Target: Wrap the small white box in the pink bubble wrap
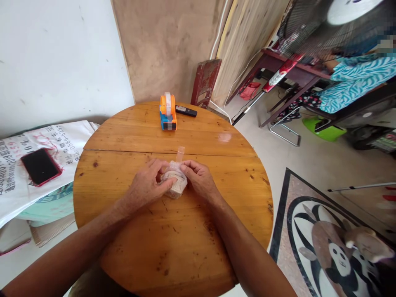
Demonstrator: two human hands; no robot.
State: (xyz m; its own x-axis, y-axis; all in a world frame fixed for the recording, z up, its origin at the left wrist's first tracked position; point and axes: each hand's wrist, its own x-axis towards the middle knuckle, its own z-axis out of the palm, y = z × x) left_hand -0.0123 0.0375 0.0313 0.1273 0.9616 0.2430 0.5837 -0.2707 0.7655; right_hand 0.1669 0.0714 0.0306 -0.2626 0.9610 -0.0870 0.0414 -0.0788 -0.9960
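On the round wooden table (185, 247) lies a small pale package (176, 189) in clear plastic wrap. My left hand (151, 179) grips it from the left, the thumb across its top. From the right, my right hand (198, 177) pinches the wrap at the package's far right edge. A short strip of clear tape (180, 153) sticks out beyond the wrap, away from me. Further back stands an orange and blue tape dispenser (168, 112) with a roll of clear tape in it.
Beside the dispenser rests a black remote control (186, 111). A red-edged phone (41, 166) lies on white printed sacks (71, 140) at the left. A wooden chair (206, 82) stands behind the table. At the right are a fan (309, 29), a seated person (355, 82) and a panda-patterned floor mat (309, 235).
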